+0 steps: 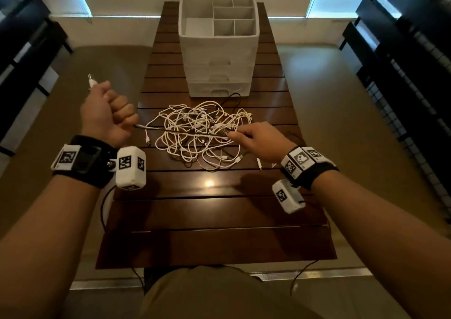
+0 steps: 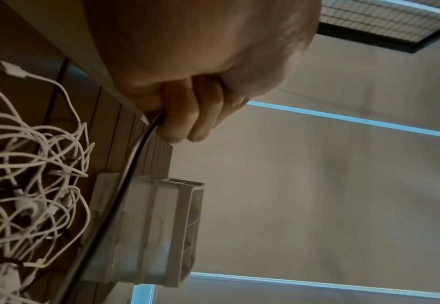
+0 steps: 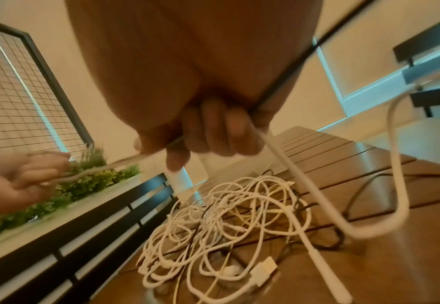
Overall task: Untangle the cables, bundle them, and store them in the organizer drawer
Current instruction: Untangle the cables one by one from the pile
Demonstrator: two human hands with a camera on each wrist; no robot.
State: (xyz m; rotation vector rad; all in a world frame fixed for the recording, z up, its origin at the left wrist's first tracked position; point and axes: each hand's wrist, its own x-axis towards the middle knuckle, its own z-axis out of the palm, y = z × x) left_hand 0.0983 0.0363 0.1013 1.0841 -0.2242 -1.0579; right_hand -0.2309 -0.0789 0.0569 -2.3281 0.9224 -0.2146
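The cables (image 1: pixel 200 133) lie in a tangled heap at the middle of the slatted table (image 1: pixel 219 221), just near of the white organizer (image 1: pixel 218 50), whose drawers appear closed. One strand (image 1: pixel 180 131) is stretched taut above the heap. It is gripped in the closed fist of the left hand (image 1: pixel 107 116), raised off the table's left edge with a white plug (image 1: pixel 91 81) protruding from the top. At the heap's right side the strand is pinched by the curled fingers of the right hand (image 1: pixel 256 143). The strand should be drawn out slowly, and knots should be fed through by the right hand, not tightened. The heap is likely to be dragged if the pull is abrupt.
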